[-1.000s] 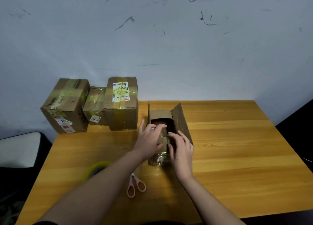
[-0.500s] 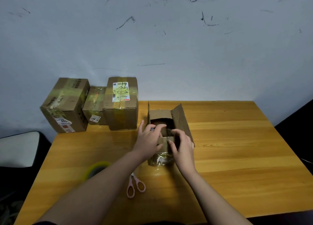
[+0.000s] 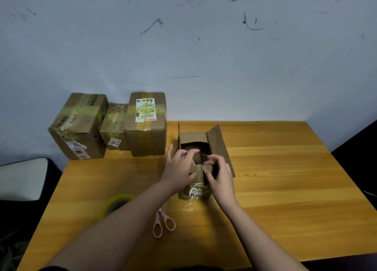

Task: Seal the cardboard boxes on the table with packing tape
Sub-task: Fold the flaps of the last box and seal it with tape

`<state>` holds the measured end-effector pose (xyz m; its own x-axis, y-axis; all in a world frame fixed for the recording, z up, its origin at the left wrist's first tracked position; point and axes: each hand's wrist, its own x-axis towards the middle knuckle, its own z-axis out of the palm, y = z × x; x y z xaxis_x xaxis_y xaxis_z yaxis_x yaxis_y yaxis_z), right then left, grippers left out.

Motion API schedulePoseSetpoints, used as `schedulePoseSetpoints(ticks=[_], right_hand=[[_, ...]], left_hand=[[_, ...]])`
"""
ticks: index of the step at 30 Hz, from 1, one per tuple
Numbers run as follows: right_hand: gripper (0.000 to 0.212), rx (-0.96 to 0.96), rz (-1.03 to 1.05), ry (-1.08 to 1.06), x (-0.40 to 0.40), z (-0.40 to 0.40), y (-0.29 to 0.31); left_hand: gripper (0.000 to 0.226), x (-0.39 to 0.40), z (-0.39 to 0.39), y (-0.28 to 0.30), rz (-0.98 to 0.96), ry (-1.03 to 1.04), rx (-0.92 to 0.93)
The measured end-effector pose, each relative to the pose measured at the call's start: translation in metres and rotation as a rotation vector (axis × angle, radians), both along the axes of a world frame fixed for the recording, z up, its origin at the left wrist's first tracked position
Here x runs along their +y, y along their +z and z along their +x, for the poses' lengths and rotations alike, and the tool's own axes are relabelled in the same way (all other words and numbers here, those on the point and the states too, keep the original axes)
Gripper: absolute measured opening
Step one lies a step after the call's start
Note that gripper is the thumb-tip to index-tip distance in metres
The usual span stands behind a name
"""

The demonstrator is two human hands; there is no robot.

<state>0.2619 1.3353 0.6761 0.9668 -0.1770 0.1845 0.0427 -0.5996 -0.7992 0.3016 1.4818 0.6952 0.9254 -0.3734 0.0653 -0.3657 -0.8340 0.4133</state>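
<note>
1. Three boxes (image 3: 114,125) at the far left corner of the table (image 3: 285,189) already carry yellowish tape, so by the look of it they are done.
2. The open box (image 3: 201,160) stands mid-table, just ahead of you. Its far flap and right flap are up, so it has yet to be closed and taped.
3. The tape roll (image 3: 116,206) lies at the near left, partly behind your left forearm, with the scissors (image 3: 163,223) just beside it; neither is in hand.
4. Your left hand (image 3: 179,168) reaches over the box's left side, fingers curled onto something at the opening, thumb against the near flap.
5. Your right hand (image 3: 219,173) pinches the near flap, fingers hooked over its top edge and thumb pressed on its front.
</note>
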Motion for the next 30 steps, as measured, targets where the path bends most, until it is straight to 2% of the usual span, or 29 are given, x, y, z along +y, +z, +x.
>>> schedulePoseSetpoints(ticks=[10, 30], right_hand=[[0.043, 0.011, -0.019, -0.014, 0.002, 0.003, 0.000], [0.042, -0.035, -0.097, -0.023, 0.005, 0.002, -0.002]], left_hand=[[0.064, -0.002, -0.001, 0.001, -0.020, 0.016, 0.008], [0.043, -0.016, -0.003, -0.001, -0.209, 0.268, 0.006]])
